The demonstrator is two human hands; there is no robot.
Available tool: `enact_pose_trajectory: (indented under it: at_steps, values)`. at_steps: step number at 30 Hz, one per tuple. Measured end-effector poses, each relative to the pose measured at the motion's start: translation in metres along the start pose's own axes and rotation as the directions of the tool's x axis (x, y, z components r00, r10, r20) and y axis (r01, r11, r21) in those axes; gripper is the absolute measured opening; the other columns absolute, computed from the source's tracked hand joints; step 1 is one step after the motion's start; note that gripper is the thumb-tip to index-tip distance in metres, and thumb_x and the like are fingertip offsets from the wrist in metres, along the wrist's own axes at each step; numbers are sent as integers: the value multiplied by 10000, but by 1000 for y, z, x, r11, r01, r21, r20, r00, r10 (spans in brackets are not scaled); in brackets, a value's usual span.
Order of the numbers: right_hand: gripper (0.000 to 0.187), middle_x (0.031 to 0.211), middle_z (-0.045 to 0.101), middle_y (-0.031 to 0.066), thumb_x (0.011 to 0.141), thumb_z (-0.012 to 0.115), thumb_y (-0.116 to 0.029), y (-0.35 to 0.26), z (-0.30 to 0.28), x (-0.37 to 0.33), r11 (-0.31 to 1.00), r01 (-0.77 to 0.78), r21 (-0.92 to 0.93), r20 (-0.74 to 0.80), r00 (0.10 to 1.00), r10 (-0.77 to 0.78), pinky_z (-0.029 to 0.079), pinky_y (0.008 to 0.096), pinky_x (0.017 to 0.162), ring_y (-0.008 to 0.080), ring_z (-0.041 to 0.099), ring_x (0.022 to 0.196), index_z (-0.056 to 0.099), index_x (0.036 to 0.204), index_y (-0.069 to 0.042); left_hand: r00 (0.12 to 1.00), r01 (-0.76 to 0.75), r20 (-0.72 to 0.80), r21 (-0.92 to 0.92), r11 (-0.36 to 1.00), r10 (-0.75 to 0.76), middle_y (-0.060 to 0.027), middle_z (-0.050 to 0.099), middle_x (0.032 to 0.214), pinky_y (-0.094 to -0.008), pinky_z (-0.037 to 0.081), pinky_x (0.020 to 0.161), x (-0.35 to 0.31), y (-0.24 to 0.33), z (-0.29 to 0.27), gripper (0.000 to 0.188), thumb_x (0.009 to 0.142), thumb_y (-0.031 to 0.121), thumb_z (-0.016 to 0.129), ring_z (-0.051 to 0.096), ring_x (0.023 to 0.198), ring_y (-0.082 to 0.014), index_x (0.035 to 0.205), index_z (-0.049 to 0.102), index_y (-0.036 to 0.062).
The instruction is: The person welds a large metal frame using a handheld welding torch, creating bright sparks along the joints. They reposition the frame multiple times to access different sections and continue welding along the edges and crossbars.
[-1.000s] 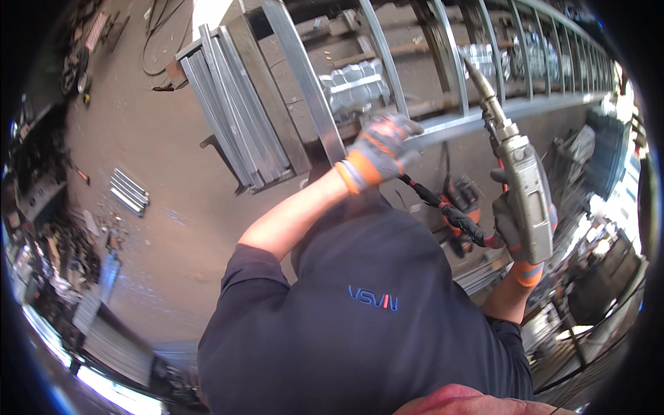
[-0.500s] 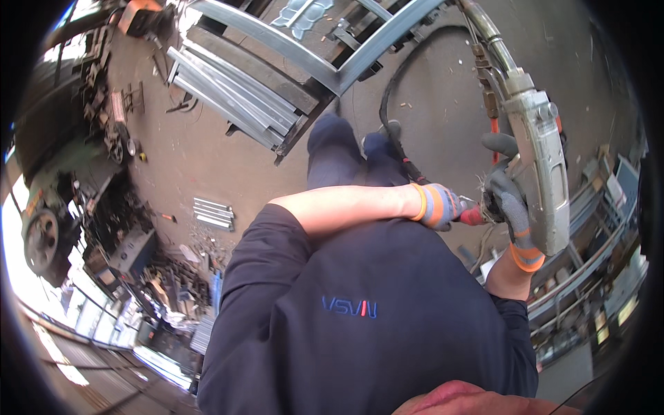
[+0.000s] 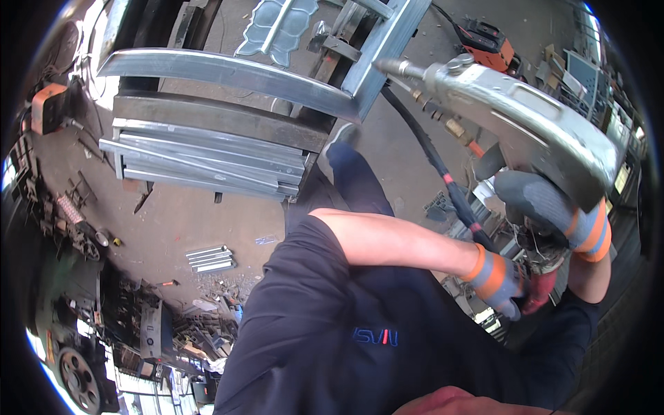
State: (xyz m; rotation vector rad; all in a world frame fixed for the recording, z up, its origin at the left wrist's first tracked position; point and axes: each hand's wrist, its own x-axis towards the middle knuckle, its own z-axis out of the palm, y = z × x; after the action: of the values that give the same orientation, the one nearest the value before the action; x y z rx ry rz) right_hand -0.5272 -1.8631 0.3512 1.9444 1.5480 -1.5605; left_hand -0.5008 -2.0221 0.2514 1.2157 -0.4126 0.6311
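Both of my gloved hands had come in close at my right side by this moment. A second earlier my left hand [image 3: 499, 282], in its grey knit glove with orange bands at the cuff, had been up on the long silver steel frame; it had let go of that and crossed over my dark blue work shirt [image 3: 346, 332]. It sat curled shut low by my right hip, beside something red [image 3: 538, 290] that was too hidden for me to name, so I could not tell exactly what it gripped. My right hand [image 3: 546, 207], in the same kind of glove, was closed firmly round the handle of the heavy silver-grey metal welding gun [image 3: 526, 117]. The gun had swung from pointing up to lying nearly level, raised in front of my chest, its nozzle tip [image 3: 391, 67] aimed left toward the bright galvanised steel channel frame [image 3: 228, 72] and just short of its slanted upright. Its thick black hose [image 3: 432, 155] trailed down between my arms. I judged that the frame was no longer steadied by me, and the gun was being readied rather than working. Stacked grey steel profiles [image 3: 207, 166] lay on the concrete floor [image 3: 207, 221] below.
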Motion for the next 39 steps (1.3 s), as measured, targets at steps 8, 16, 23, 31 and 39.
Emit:
enact_pose_trajectory:
  at_steps: [8,16,23,31,39]
  values:
    - [464,835,705,21,821,814,-157,-66,32,52,921,-387,-43,77,918,389,440,237,519,73,592,614,705,1247,-10,968,-239,-155,-308,921,199,-281,706,1027,-495,537,868,1,39,17,542,878,378,700,675,1007,-440,1172,617,-70]
    - [345,746,666,-5,816,829,-158,-63,49,52,944,-315,-98,-21,949,314,340,220,431,46,520,501,751,1111,2,997,-44,36,-365,930,62,-280,690,1000,-492,533,845,-22,47,10,523,856,344,707,664,976,-439,1148,593,-74]
    - [419,821,710,23,841,816,-179,-69,55,59,926,-349,-142,-57,937,344,448,238,531,66,606,632,725,1206,5,998,-41,40,-311,950,56,-284,691,985,-483,541,818,-38,63,1,537,855,364,723,675,966,-435,1114,598,-88]
    - [357,970,740,26,859,797,-165,-67,61,55,983,-138,-125,23,990,141,537,274,712,91,658,804,752,1189,-38,993,-116,-26,-384,916,115,-292,695,1079,-483,545,885,-43,61,7,602,858,363,745,675,1057,-432,1233,586,-80]
    - [306,1000,717,46,874,723,-70,-51,56,54,977,35,-209,127,992,-8,546,297,710,153,679,769,781,1161,-159,974,-225,-101,-366,903,202,-308,654,1243,-467,512,1012,-39,55,21,735,845,345,748,627,1195,-439,1402,501,-65]
